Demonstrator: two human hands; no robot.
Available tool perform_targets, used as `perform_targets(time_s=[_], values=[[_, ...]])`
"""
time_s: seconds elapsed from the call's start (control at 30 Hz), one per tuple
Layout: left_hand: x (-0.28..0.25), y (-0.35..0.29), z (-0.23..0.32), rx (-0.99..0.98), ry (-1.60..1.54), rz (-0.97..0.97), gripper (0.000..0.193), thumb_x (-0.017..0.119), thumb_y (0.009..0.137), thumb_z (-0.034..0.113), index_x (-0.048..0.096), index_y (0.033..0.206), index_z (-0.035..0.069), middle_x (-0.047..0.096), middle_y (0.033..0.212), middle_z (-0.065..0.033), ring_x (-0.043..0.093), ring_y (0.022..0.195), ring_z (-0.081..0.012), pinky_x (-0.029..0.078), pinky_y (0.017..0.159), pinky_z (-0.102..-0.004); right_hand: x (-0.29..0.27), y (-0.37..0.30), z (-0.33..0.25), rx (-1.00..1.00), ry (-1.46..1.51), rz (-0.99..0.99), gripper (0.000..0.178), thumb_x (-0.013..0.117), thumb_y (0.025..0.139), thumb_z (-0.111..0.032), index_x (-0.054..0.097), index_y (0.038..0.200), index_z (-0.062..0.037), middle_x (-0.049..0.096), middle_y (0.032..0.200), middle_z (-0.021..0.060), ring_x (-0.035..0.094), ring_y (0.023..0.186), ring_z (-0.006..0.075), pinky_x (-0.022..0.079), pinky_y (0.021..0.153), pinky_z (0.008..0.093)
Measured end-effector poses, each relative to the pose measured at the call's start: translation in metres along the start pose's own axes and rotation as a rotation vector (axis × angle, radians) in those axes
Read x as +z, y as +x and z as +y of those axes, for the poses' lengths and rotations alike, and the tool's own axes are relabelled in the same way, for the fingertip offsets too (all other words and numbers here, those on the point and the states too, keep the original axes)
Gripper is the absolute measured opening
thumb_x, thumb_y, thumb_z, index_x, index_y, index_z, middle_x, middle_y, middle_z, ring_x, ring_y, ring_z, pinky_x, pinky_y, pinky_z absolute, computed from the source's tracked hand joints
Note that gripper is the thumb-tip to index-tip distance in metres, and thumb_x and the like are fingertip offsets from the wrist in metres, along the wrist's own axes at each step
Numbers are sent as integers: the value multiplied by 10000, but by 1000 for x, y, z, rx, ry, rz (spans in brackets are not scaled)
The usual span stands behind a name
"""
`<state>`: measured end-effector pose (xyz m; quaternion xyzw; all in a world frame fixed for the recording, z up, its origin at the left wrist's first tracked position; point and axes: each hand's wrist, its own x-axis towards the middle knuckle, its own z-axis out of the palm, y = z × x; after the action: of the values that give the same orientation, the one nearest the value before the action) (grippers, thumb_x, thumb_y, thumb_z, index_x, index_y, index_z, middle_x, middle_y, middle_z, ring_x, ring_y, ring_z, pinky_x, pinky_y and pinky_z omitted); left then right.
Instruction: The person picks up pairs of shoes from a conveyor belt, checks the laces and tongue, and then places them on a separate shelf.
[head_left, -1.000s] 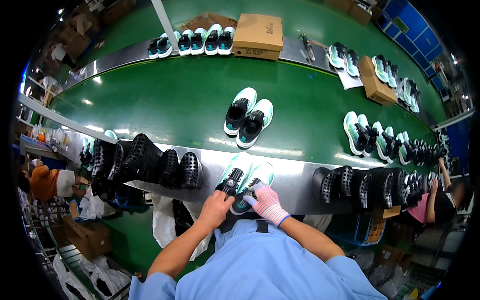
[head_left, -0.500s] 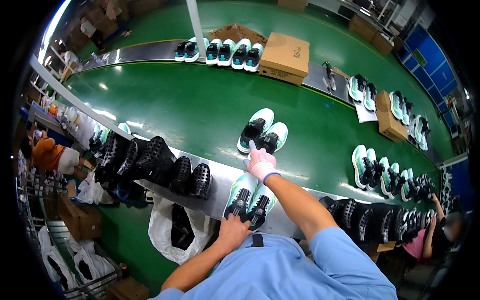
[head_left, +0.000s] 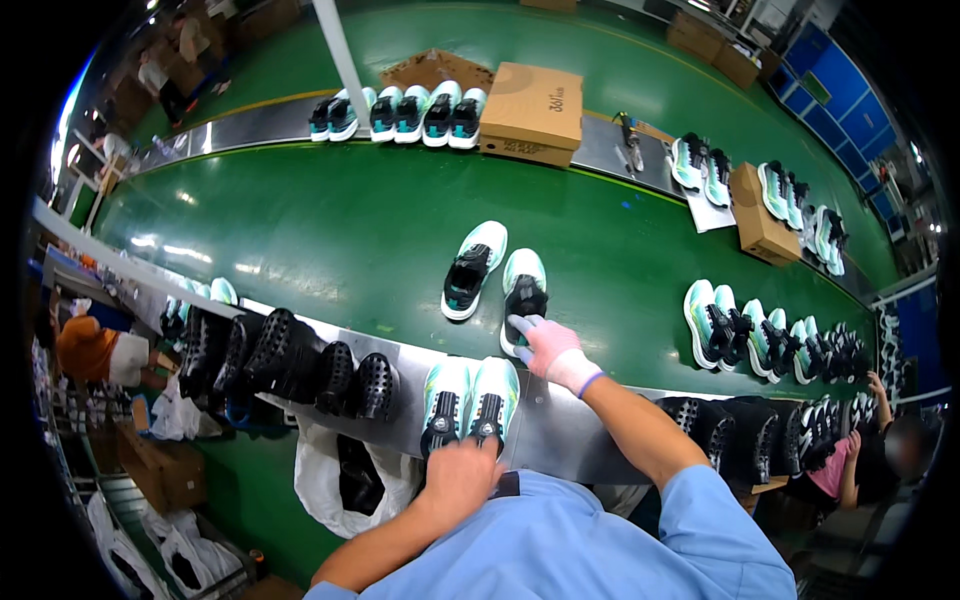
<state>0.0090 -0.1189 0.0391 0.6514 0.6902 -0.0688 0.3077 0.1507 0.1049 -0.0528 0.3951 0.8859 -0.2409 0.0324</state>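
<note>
My right hand point(head_left: 553, 350), in a pale pink and white glove, closes its thumb and fingers about the heel of a mint-and-white sneaker point(head_left: 524, 272). That shoe lies toe away on the green belt. Its mate point(head_left: 472, 262) stands to its left, apart and angled. On the metal ledge before me is another pair: a left sneaker point(head_left: 447, 388) and a right sneaker point(head_left: 492, 390), side by side with black lacing panels. My bare left hand point(head_left: 463, 480) has its fingers bent down at their heels, somewhat blurred; the heels are partly hidden behind it.
Black studded shoe-shaped pieces point(head_left: 374, 385) line the ledge to the left, with more dark ones point(head_left: 755, 435) to the right. A white sack point(head_left: 325, 480) hangs below. Sneaker pairs point(head_left: 708, 325) stand right on the belt. A cardboard box point(head_left: 530, 110) sits across it. Co-workers are at both sides.
The two sneakers on the belt have come apart; the right one has turned straighter and nearer me. My right hand went from pointing over them to its heel. The view has shifted right.
</note>
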Motion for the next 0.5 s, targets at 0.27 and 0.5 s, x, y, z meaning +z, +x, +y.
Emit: perform_targets(time_s=[0.27,0.5], values=[[-29,252,-23,-11,-305,276,1072,891,727,112,288,1613,87,668,1236,-272,652,1158,-472,528,1020,-500,35,29,45,376,422,254,858,796,819,-302,406,1543,-61,544,1474,255,558,1332,435,468,1131,473],[9,292,-36,-24,-410,305,1004,870,704,74,370,1574,107,739,1044,-281,709,1007,-466,561,910,-495,57,46,55,480,515,195,596,760,901,-357,555,1340,-9,710,1171,262,674,1147,423,533,998,487]])
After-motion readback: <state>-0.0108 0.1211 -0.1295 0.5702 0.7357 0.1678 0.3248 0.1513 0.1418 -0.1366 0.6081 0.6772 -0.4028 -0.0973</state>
